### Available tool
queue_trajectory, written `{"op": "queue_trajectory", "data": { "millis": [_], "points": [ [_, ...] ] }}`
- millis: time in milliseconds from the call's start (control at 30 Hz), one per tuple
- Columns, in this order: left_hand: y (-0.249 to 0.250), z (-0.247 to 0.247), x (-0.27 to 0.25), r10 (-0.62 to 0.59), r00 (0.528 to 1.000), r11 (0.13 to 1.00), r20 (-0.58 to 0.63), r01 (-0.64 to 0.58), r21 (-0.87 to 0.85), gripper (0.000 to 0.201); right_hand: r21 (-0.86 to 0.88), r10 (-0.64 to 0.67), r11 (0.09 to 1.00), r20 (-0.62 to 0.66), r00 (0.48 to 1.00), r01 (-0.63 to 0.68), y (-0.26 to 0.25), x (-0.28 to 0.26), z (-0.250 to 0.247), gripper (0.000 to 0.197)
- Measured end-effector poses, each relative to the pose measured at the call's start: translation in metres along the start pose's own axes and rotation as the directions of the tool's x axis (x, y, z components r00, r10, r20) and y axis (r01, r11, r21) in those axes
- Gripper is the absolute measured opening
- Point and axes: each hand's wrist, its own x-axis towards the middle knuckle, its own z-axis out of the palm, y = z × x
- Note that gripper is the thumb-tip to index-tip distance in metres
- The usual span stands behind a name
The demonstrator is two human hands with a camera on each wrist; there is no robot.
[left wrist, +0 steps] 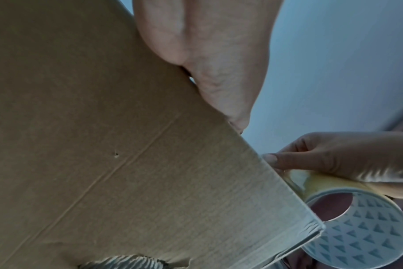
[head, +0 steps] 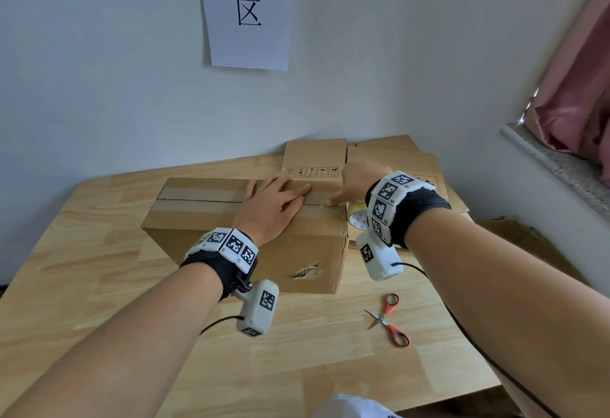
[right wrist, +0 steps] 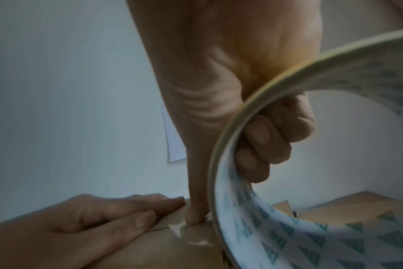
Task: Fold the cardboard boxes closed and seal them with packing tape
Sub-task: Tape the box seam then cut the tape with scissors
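Box [head: 244,219] mid-table [head: 99,285], flaps folded shut, seam running left to right across the top. Left hand [head: 267,209] flat on the right part of the seam, fingers straight, pressing the flaps down. Right hand [head: 355,183] at the box's right edge, curled through the tape roll [head: 358,216], one fingertip pinning the tape's free end onto the cardboard just beside the left fingertips (roll hanging off the right side, below the top edge). Scissors [head: 388,318] near, on the table, well apart from both hands. Flat boxes [head: 412,160] stacked far right.

Step in hand, by the look of it: anchoring the tape start. To do it well: rub the end down firmly first, centre the strip over the seam, keep the flaps level and butted under the left palm, then draw the roll leftward low and taut, smoothing behind to avoid wrinkles. Worth starting a little down the right side wall, so the end wraps the edge.
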Motion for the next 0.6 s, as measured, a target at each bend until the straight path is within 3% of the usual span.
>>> {"op": "queue_trajectory", "data": {
  "millis": [367, 467, 600],
  "points": [
    [-0.001, 0.003, 0.004, 0.008, 0.998, 0.999, -0.058, -0.011, -0.051, 0.034, -0.18, -0.014, 0.984, -0.016, 1.0, 0.011, -0.007, -0.004, -0.001, 0.059],
    [0.01, 0.005, 0.007, -0.058, 0.993, 0.993, -0.101, 0.046, -0.112, 0.037, -0.201, -0.009, 0.98, -0.02, 1.0, 0.005, -0.005, -0.004, 0.003, 0.059],
    [0.025, 0.006, 0.011, -0.158, 0.987, 0.981, -0.04, 0.153, -0.121, 0.055, -0.195, -0.003, 0.981, -0.037, 0.999, -0.005, -0.004, -0.003, 0.006, 0.055]
  ]
}}
